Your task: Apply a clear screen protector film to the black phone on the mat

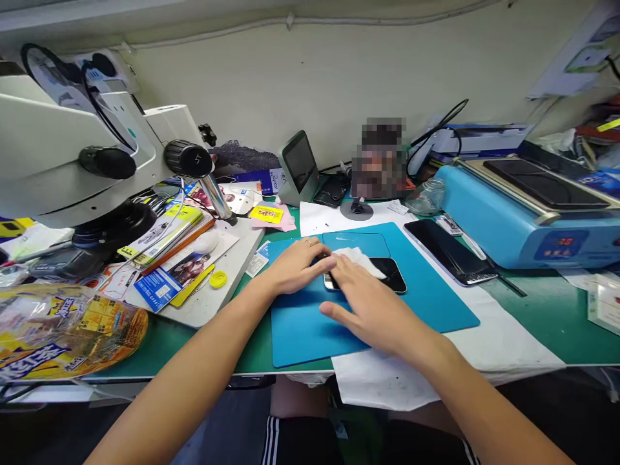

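A smartphone (pixel 396 275) with a dark screen lies face up on the blue mat (pixel 305 336), partly covered by a crumpled white tissue (pixel 361 259). My left hand (pixel 301 263) is at the phone's left end, thumb and fingers closed about it. My right hand (pixel 371 310) reaches over the phone from the near side. Its fingers lie stretched out on the tissue, thumb spread apart. Just behind the phone, a clear screen-shaped sheet (pixel 368 241) lies flat on the mat. My hands hide the phone's left part.
A microscope (pixel 116 155) stands at left above papers and boxes. A snack bag (pixel 72 329) lies at the front left. Behind the mat are a small display (pixel 299 169) and a glass jar (pixel 427 196). Another dark phone (pixel 448 248) lies beside a blue heating machine (pixel 504 213) at right.
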A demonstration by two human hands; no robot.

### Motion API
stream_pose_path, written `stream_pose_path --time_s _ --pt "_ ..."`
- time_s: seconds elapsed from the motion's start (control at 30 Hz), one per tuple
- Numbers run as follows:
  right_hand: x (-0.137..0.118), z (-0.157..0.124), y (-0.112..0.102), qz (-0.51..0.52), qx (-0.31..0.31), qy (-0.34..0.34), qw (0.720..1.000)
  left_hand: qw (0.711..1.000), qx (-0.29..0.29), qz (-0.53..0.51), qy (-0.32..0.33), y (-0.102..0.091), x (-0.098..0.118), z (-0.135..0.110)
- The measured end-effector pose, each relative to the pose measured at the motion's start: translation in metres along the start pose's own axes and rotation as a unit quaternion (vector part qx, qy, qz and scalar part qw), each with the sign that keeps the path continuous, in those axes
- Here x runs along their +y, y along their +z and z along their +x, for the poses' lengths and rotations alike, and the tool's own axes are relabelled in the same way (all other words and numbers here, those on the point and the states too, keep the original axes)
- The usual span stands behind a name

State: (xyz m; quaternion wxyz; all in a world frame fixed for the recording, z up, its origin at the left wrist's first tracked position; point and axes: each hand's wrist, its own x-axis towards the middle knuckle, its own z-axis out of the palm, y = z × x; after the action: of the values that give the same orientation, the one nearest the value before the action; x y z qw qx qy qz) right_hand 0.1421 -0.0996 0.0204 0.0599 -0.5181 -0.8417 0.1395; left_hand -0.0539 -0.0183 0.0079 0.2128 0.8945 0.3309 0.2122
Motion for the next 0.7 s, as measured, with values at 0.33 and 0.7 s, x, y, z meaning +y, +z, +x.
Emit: stream_pose_path --time_s 0.33,0.7 --pt "0.018 -0.054 0.006 0.024 -0.003 -0.009 1.0 1.0 0.015 -0.025 -0.012 0.002 -0.001 -0.002" --pt "0.036 -0.033 -0.001 0.025 0.034 0.059 0.997 0.998 0.024 -0.045 -0.045 0.002 0.001 0.0"
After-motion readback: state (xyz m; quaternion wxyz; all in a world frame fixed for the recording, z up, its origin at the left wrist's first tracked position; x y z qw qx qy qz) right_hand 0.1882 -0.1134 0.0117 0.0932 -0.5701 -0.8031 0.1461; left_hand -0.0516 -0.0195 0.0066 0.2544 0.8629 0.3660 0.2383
